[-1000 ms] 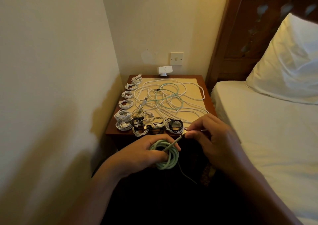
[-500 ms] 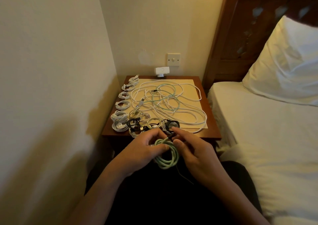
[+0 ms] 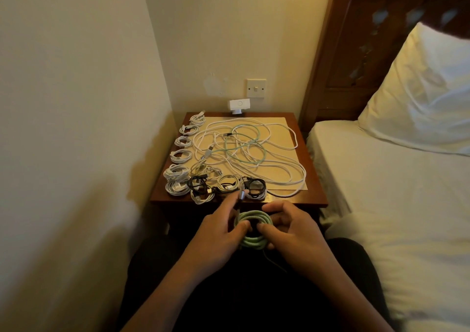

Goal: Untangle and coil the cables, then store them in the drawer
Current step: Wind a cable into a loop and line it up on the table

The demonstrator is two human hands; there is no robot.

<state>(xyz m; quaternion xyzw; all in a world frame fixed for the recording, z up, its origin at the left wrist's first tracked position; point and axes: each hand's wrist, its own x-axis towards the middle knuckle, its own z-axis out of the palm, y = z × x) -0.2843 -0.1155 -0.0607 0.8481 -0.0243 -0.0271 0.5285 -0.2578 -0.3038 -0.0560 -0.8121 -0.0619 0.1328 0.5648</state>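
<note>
A second ago the right hand (image 3: 292, 232) was out to the side, pulling the loose end of the green cable (image 3: 254, 243) tight. Now that end is wound in. The right hand has come back and holds the ring too.

The green cable is a neat round ring, low in the middle of the frame, just in front of the tabletop (image 3: 314, 197). Both hands hold it. The left hand (image 3: 216, 235) has its grip closed on the left side of the ring, thumb at the hole. The right hand's grip is closed on the right side. The silver plug (image 3: 243, 194) sticks up by the left pointing finger.

So I think this cable is nearly done. The plug may need tucking in so the ring does not spring open.

Lots is left. The loose cables (image 3: 279, 169) lie in a big mess in the middle of the tabletop. The small coils (image 3: 181, 156) wait along its left and front edges. I cannot see the drawer.
</note>
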